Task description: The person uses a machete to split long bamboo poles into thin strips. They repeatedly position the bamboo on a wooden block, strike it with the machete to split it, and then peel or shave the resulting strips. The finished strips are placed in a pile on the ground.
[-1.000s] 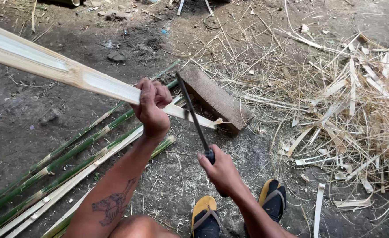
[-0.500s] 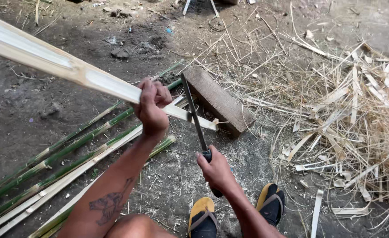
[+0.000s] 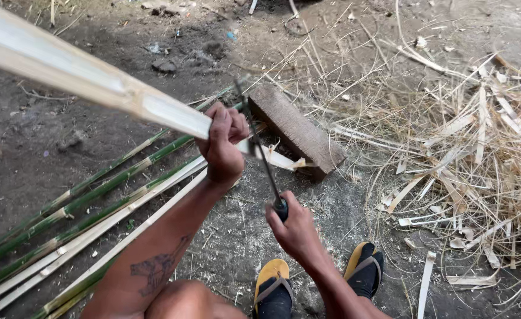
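Left hand (image 3: 222,145) shut tight on bamboo (image 3: 89,80); right hand (image 3: 293,227) shut on knife (image 3: 260,150). Best to rest bamboo tip on block (image 3: 299,133), cut away from left fingers.

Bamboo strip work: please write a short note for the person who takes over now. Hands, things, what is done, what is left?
Left hand: grips the pale split bamboo strip, its end resting on the wooden block.
Right hand: holds the knife, blade at the strip beside the left hand.
Done: shavings pile on the right.
Left: green bamboo strips lying on the ground at left look unworked.
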